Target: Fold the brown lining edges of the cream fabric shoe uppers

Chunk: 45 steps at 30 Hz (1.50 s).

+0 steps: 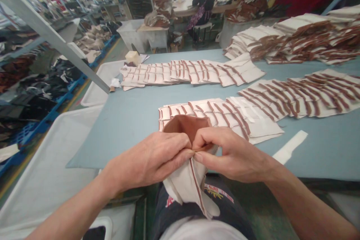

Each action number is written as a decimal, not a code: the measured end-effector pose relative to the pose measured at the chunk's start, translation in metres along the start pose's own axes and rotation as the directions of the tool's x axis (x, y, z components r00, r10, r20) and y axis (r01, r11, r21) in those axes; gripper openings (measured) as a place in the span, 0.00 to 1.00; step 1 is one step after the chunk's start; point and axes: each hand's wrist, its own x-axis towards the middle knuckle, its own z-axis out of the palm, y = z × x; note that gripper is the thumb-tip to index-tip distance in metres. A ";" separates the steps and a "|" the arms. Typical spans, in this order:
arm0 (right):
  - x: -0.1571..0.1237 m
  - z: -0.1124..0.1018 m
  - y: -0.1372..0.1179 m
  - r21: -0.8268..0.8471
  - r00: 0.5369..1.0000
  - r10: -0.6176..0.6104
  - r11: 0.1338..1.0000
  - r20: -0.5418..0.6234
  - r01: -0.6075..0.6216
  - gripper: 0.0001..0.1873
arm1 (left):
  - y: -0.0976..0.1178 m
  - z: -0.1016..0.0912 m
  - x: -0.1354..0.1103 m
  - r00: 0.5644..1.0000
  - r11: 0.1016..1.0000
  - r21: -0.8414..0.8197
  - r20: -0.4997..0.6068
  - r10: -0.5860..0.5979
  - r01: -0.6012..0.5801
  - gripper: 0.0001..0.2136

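Observation:
A cream fabric piece with a brown lining [182, 180] hangs from both hands over the table's front edge, its top mouth spread so the brown inside shows. My left hand [157, 155] pinches the rim from the left. From the right, my right hand [225, 150] pinches the same rim, its fingertips touching those of the left. A brown seam runs down the piece below the fingers. Just beyond lies a row of overlapping cream pieces with brown edges [258, 125]. What the fingertips press between them is partly hidden.
More overlapping pieces [168, 73] lie along the table's [132, 123] far side, with tall stacks [303, 41] at the back right. A pale strip [291, 146] lies at right. A slanted metal post [62, 41] and white bins [53, 157] stand left. A person [204, 3] sits beyond.

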 end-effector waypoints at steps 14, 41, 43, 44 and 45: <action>0.003 0.014 0.012 0.297 0.996 0.088 0.950 0.033 -0.094 0.08 | -0.014 0.000 -0.008 1.000 0.966 -0.257 -0.008 -0.011 0.009 0.07; 0.001 -0.024 0.024 0.251 0.996 0.085 0.964 0.019 -0.088 0.17 | -0.033 -0.019 -0.003 0.958 0.920 -0.391 -0.257 -0.128 0.018 0.27; 0.003 -0.025 0.018 0.322 0.996 0.088 0.942 0.021 -0.090 0.23 | -0.038 -0.025 -0.005 0.955 0.954 -0.300 -0.278 -0.106 0.018 0.26; 0.004 -0.025 0.016 0.360 0.995 0.096 0.928 0.023 -0.098 0.26 | -0.040 -0.027 -0.005 0.954 0.972 -0.235 -0.287 -0.082 0.013 0.25; 0.005 -0.026 0.015 0.389 0.994 0.107 0.914 0.029 -0.110 0.27 | -0.043 -0.028 -0.005 0.953 0.987 -0.159 -0.297 -0.062 0.014 0.25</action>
